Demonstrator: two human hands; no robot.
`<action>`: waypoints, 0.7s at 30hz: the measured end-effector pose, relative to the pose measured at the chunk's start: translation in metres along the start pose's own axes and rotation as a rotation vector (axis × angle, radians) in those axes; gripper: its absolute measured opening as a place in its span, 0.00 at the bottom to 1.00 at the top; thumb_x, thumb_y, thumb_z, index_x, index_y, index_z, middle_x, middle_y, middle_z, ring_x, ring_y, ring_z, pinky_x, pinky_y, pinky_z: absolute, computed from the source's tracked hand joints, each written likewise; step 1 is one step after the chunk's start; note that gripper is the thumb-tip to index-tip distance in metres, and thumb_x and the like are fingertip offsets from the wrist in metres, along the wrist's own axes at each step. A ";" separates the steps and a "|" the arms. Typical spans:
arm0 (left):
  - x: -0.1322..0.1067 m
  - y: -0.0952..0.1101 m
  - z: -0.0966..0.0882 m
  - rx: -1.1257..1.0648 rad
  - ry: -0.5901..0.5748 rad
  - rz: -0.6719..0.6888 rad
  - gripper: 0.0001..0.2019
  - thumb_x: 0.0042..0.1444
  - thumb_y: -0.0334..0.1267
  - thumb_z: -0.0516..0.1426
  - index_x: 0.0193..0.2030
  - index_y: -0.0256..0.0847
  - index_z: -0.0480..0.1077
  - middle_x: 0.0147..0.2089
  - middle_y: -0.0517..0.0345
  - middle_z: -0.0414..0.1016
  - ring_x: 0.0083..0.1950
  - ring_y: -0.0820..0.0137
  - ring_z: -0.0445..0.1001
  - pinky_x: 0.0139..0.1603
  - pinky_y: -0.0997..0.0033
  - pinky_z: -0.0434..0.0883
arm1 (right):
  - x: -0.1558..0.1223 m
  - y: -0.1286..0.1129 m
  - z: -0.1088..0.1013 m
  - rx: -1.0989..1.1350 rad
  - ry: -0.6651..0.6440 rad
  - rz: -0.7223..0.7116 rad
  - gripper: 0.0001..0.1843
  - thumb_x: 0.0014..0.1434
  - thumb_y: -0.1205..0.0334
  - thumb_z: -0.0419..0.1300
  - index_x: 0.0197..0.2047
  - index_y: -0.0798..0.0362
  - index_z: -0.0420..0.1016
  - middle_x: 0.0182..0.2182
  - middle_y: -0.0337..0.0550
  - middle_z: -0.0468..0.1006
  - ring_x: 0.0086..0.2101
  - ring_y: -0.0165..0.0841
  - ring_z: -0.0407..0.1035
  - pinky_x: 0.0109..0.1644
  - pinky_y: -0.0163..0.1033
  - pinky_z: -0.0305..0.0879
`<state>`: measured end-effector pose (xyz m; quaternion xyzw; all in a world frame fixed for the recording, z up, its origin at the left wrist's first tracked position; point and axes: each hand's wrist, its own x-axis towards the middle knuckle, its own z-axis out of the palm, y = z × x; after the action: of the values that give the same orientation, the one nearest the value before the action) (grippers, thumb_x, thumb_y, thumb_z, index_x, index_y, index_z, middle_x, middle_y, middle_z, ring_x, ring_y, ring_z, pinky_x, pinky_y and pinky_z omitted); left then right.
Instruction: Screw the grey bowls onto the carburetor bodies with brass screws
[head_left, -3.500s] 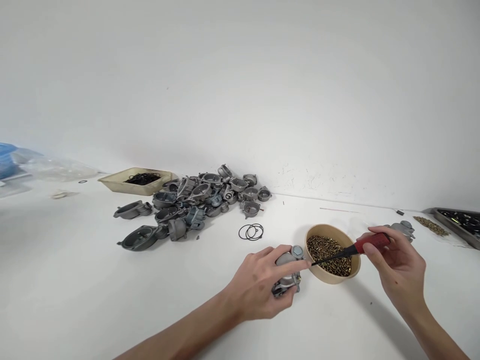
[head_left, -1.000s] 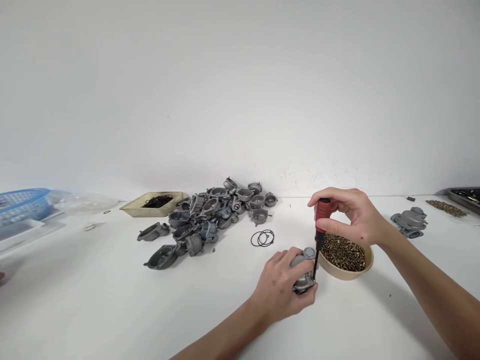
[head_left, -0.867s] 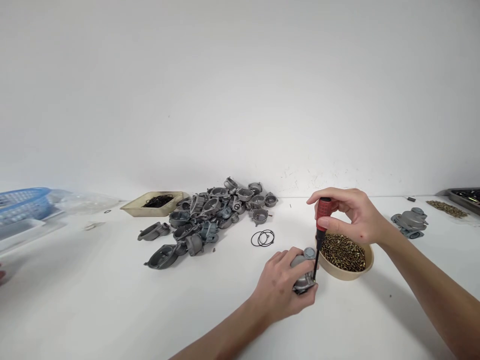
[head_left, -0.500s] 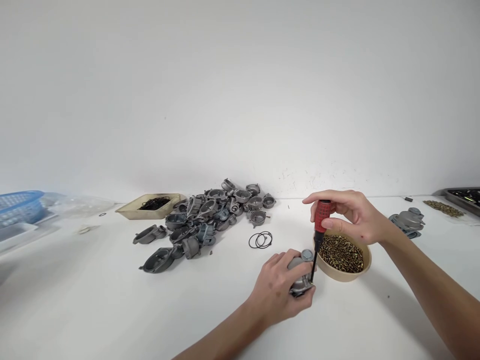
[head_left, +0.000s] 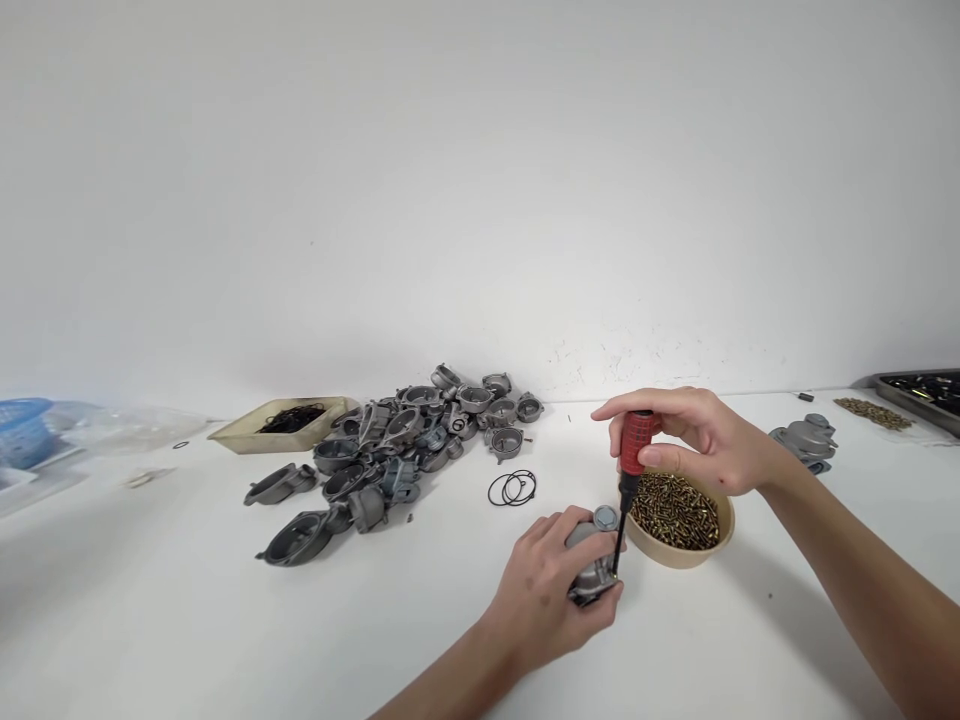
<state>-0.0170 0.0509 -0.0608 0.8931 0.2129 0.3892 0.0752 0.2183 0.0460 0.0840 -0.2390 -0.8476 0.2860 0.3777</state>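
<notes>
My left hand (head_left: 546, 585) is wrapped round a grey metal carburetor float bowl (head_left: 589, 545) on the white table; the palm and fingers cover much of it. A red-and-black screwdriver (head_left: 637, 445) is in my right hand (head_left: 697, 440), gripped by the handle between thumb and fingers, with the index finger stretched over its top. Its thin shaft points down, and the tip meets a brassy screw at the bowl's right edge. Right behind the bowl stands a round beige tub (head_left: 679, 555) full of small brass-coloured screws (head_left: 675, 510). Black rubber rings (head_left: 513, 488) lie behind my left hand.
A heap of grey metal bowls (head_left: 405, 425) spreads left of centre, beside a beige tray (head_left: 281, 440) of black rings. At right are another grey metal part (head_left: 806, 440), a screw pile (head_left: 874, 412) and a dark tray (head_left: 919, 400). A blue basket (head_left: 22, 430) stands far left.
The view has shifted slightly, so most things on the table appear further left. Both hands keep the same hold, and the screwdriver's tip stays at the bowl's edge.
</notes>
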 end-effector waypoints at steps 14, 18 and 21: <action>-0.005 -0.001 0.000 -0.010 0.006 -0.002 0.09 0.64 0.40 0.61 0.51 0.49 0.74 0.48 0.53 0.78 0.42 0.60 0.79 0.42 0.61 0.79 | 0.004 -0.024 0.029 -0.111 -0.012 -0.145 0.26 0.66 0.74 0.56 0.65 0.51 0.72 0.40 0.44 0.83 0.42 0.33 0.77 0.48 0.42 0.78; -0.008 0.000 -0.002 -0.004 -0.012 -0.010 0.13 0.73 0.49 0.56 0.59 0.51 0.71 0.51 0.51 0.78 0.46 0.57 0.79 0.44 0.58 0.78 | 0.003 -0.021 0.030 -0.241 0.054 -0.148 0.25 0.64 0.74 0.64 0.62 0.47 0.76 0.35 0.39 0.79 0.35 0.29 0.74 0.35 0.33 0.73; -0.009 -0.001 -0.002 -0.002 -0.040 -0.023 0.19 0.75 0.56 0.51 0.61 0.48 0.68 0.53 0.48 0.77 0.47 0.57 0.79 0.46 0.57 0.79 | 0.003 -0.022 0.034 -0.255 0.049 -0.149 0.26 0.65 0.71 0.63 0.65 0.50 0.73 0.37 0.42 0.79 0.38 0.32 0.74 0.39 0.37 0.76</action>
<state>-0.0242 0.0482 -0.0655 0.8982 0.2210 0.3704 0.0849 0.1859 0.0220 0.0818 -0.2286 -0.8830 0.1412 0.3850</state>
